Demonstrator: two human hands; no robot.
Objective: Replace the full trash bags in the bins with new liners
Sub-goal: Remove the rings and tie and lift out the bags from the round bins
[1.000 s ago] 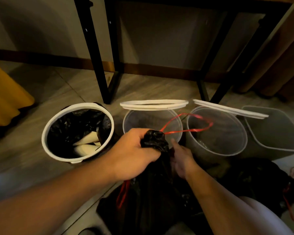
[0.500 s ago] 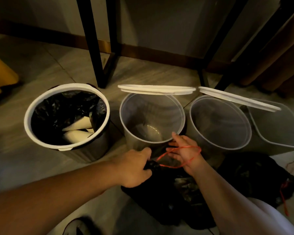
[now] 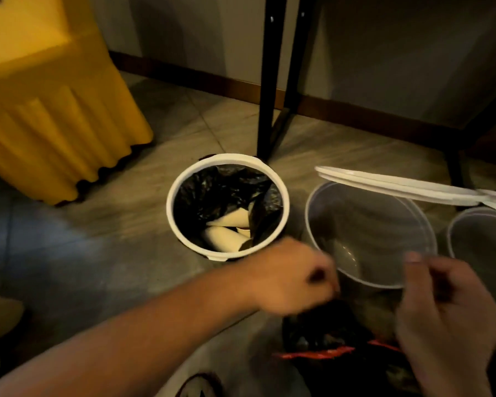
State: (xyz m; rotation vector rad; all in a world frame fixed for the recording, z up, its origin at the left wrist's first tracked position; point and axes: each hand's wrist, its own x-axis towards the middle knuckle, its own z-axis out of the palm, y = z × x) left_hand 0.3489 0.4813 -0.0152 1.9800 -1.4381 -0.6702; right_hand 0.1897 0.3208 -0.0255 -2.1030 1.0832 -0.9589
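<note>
Here, left hand [image 3: 292, 276], right hand [image 3: 447, 316] curl fingers over bag [image 3: 327, 330], drawstring [image 3: 318, 353] crosswise; grip unclear

Single head cam, wide-angle, aimed fwd & down at the floor [image 3: 112, 253] from above; lined bin [image 3: 170, 207] mid-frame, left hand [image 3: 292, 276] & right hand [image 3: 447, 316] close, at bottom.

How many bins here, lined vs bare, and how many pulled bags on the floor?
Lined bin: 1
Bare clear bins: 2, the middle bin and the right bin
Black bag on the floor: 1
Total: 4
</note>
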